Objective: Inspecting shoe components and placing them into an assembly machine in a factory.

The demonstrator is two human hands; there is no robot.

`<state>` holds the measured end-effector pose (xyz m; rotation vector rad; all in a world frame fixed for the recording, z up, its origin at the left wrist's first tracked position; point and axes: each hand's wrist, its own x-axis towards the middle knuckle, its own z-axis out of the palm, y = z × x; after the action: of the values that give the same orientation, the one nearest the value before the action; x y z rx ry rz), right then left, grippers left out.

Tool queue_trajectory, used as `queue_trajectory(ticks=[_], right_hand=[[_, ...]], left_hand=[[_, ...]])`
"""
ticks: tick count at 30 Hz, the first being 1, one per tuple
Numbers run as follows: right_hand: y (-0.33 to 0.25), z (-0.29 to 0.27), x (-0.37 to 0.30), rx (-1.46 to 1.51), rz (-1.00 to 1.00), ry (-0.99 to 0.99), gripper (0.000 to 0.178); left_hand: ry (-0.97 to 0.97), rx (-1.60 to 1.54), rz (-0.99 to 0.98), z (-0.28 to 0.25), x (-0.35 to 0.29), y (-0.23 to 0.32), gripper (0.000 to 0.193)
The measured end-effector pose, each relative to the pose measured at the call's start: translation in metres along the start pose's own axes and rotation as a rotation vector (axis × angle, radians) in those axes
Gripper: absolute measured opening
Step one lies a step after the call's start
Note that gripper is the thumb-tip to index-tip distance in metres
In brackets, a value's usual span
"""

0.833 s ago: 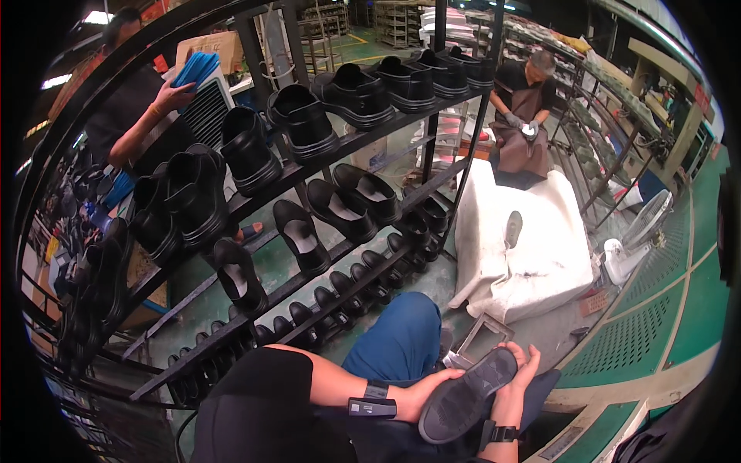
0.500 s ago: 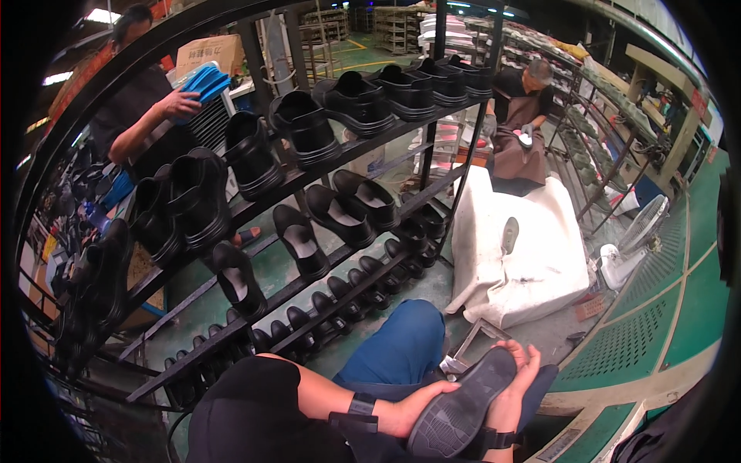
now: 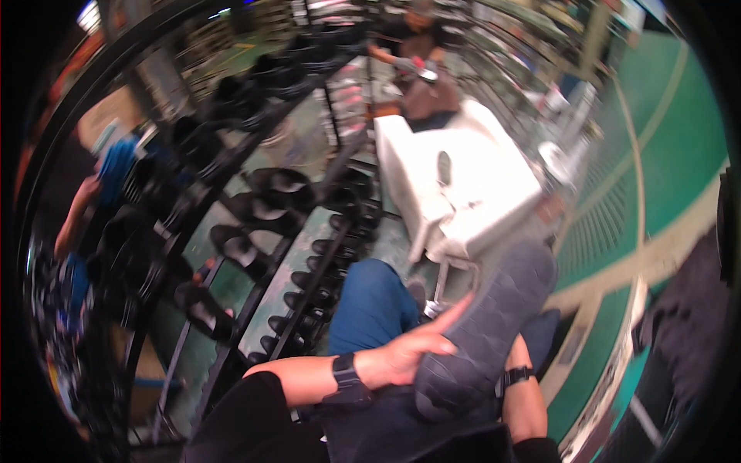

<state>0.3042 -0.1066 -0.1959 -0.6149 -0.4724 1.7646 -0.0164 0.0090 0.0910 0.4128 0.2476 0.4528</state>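
Holding a dark grey shoe sole-up between both hands, so that's where all the action is. The left hand is closed onto the heel end, palm against the side, index finger stretched out along the sole's edge. The right hand is mostly hidden behind the shoe; only the wrist with a dark band shows, so I can't really tell how its fingers sit, though it looks like it's supporting from underneath.

The key thing: the shoe's long axis runs diagonally, heel low and close to the body by the left hand, toe pointing up and away to the right. The left hand is the one clearly on top of it.

Just past the hands is a knee in blue trousers. Further out to the left is a black slanted rack full of dark shoes. Straight ahead beyond the toe is a white machine, and behind that another person working. Pretty blurry frame overall.
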Motion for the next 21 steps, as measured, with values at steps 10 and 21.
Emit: queue_trajectory(ticks=[10,21], right_hand=[[-0.059,0.19,0.053,0.324,0.02,-0.231,0.113],[-0.122,0.214,0.227,0.029,-0.129,0.175,0.042]], left_hand=[[0.088,0.164,0.467,-0.018,-0.021,0.053,0.113],[0.323,0.336,0.566,-0.044,-0.094,0.045,0.111]])
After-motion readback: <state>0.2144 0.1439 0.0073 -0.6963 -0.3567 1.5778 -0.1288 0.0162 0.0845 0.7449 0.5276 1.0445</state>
